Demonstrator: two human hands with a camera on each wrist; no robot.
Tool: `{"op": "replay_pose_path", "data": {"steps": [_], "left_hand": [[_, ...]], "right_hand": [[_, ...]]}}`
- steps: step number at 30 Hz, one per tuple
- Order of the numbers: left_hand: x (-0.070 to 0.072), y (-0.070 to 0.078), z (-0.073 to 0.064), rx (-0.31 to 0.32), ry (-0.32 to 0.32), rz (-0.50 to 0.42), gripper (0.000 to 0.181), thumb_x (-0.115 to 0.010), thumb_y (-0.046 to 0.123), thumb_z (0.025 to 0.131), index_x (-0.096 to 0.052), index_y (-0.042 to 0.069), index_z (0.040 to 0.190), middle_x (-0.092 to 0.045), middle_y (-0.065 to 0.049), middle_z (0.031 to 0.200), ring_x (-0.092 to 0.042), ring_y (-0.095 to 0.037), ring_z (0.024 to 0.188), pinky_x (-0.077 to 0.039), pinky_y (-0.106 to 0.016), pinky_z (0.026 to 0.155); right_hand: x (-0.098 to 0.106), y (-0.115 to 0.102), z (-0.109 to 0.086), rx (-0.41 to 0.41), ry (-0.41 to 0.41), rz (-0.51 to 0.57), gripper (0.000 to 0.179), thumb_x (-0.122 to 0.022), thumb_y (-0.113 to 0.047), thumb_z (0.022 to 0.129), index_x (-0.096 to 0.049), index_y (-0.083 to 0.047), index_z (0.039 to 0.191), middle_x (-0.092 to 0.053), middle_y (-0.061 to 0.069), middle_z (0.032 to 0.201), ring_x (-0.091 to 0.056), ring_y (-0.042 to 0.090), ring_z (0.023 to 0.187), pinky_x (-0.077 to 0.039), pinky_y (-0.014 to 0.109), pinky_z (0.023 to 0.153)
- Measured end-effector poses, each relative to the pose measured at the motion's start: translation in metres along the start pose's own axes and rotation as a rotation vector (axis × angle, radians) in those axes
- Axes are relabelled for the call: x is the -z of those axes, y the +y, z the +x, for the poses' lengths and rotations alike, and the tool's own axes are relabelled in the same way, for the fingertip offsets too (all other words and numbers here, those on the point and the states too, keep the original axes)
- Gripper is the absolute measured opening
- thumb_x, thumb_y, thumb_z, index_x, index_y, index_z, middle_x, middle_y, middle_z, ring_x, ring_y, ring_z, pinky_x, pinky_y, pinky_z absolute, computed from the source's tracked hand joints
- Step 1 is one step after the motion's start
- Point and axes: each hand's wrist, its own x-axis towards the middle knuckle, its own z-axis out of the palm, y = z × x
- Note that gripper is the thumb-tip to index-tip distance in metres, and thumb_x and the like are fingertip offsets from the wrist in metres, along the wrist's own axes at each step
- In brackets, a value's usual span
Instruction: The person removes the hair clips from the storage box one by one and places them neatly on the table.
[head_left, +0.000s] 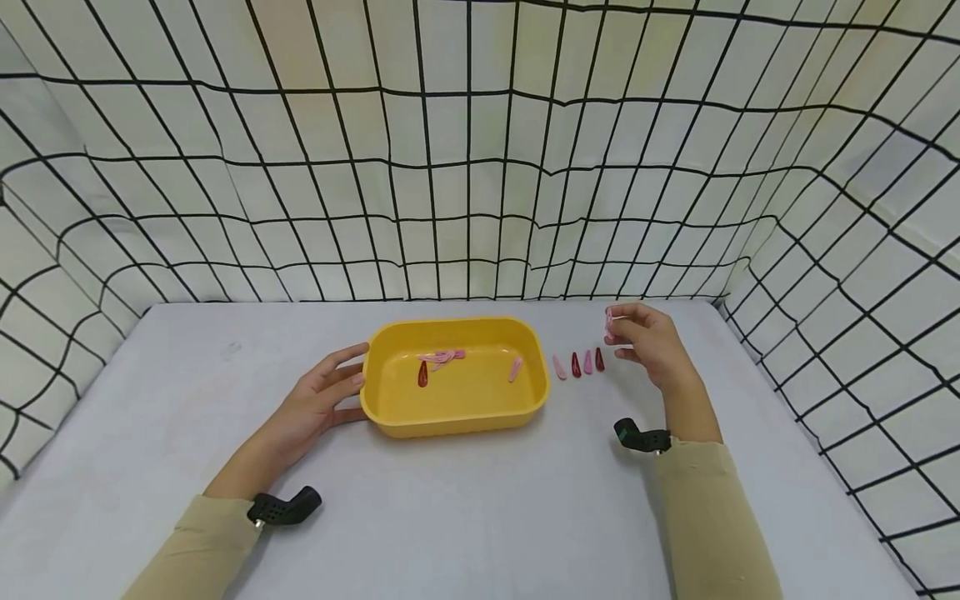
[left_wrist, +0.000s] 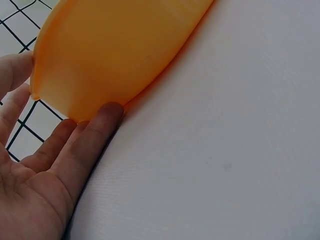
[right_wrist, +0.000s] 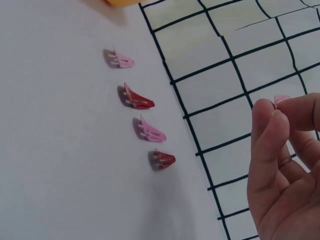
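A yellow plastic basin (head_left: 457, 427) stands on the white table. Against its left end rest the fairly straight fingers of my left hand (head_left: 322, 396); the left wrist view shows them along the outer wall (left_wrist: 125, 50). Inside lie a small heap of pink hair clips (head_left: 447, 357), a red hair clip (head_left: 423, 375) and a single pink clip (head_left: 515, 369). My right hand (head_left: 652, 342) is raised right of the basin and pinches a pink hair clip (head_left: 609, 323) between thumb and fingers. In the right wrist view, fingertips partly cover that clip (right_wrist: 281, 100).
Between basin and right hand, several clips stand in a row, alternating pink (right_wrist: 122, 61), red (right_wrist: 138, 100), pink (right_wrist: 152, 132) and red (right_wrist: 165, 159). A white backdrop with black grid netting (head_left: 468, 167) encloses the table's back and sides.
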Motion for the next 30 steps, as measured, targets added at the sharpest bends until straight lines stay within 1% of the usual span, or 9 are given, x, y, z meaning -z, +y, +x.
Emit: {"op": "replay_pose_path", "data": {"steps": [5, 8, 11, 17, 24, 30], "left_hand": [[0.0, 0.0, 0.0, 0.005, 0.003, 0.003, 0.06, -0.056, 0.033, 0.103, -0.03, 0.021, 0.156, -0.033, -0.02, 0.156, -0.061, -0.014, 0.115, -0.058, -0.036, 0.091], [0.001, -0.001, 0.0, 0.003, 0.004, 0.003, 0.06, -0.056, 0.033, 0.103, -0.03, 0.021, 0.156, -0.033, -0.02, 0.156, -0.061, -0.014, 0.116, -0.058, -0.036, 0.091], [0.001, -0.001, 0.0, 0.0, 0.004, 0.005, 0.06, -0.056, 0.033, 0.103, -0.03, 0.021, 0.156, -0.032, -0.02, 0.157, -0.061, -0.015, 0.116, -0.058, -0.036, 0.091], [0.001, -0.001, 0.0, 0.005, 0.014, 0.013, 0.06, -0.056, 0.034, 0.103, -0.031, 0.022, 0.156, -0.033, -0.019, 0.157, -0.061, -0.015, 0.117, -0.058, -0.036, 0.091], [0.001, -0.001, 0.001, 0.004, 0.006, 0.013, 0.06, -0.056, 0.034, 0.103, -0.03, 0.022, 0.156, -0.033, -0.019, 0.157, -0.06, -0.016, 0.117, -0.058, -0.036, 0.091], [0.001, -0.002, 0.001, 0.005, 0.005, 0.007, 0.06, -0.056, 0.034, 0.103, -0.031, 0.023, 0.156, -0.032, -0.019, 0.157, -0.061, -0.015, 0.116, -0.058, -0.036, 0.091]], "right_hand": [[0.002, 0.006, 0.002, -0.036, 0.016, -0.025, 0.038, -0.059, -0.023, 0.101, -0.053, -0.003, 0.134, -0.062, 0.01, 0.108, -0.065, 0.01, 0.084, -0.057, 0.021, 0.069], [0.003, 0.01, 0.005, -0.057, 0.026, -0.051, 0.042, -0.059, -0.023, 0.101, -0.051, -0.002, 0.137, -0.062, 0.013, 0.112, -0.065, 0.009, 0.084, -0.056, 0.02, 0.067], [0.004, 0.013, 0.007, -0.09, 0.037, -0.082, 0.041, -0.059, -0.024, 0.101, -0.053, -0.004, 0.137, -0.062, 0.012, 0.113, -0.065, 0.009, 0.085, -0.055, 0.02, 0.067], [0.001, 0.02, 0.011, -0.146, 0.07, -0.144, 0.036, -0.059, -0.023, 0.1, -0.058, -0.01, 0.134, -0.065, 0.012, 0.116, -0.065, 0.011, 0.087, -0.054, 0.023, 0.07], [0.0, 0.028, 0.012, -0.147, 0.082, -0.209, 0.035, -0.057, -0.017, 0.098, -0.059, -0.009, 0.132, -0.066, 0.01, 0.111, -0.065, 0.013, 0.086, -0.053, 0.024, 0.069], [0.002, 0.034, 0.012, -0.141, 0.081, -0.292, 0.036, -0.056, -0.015, 0.097, -0.059, -0.006, 0.131, -0.066, 0.012, 0.106, -0.061, 0.015, 0.079, -0.052, 0.024, 0.066]]}}
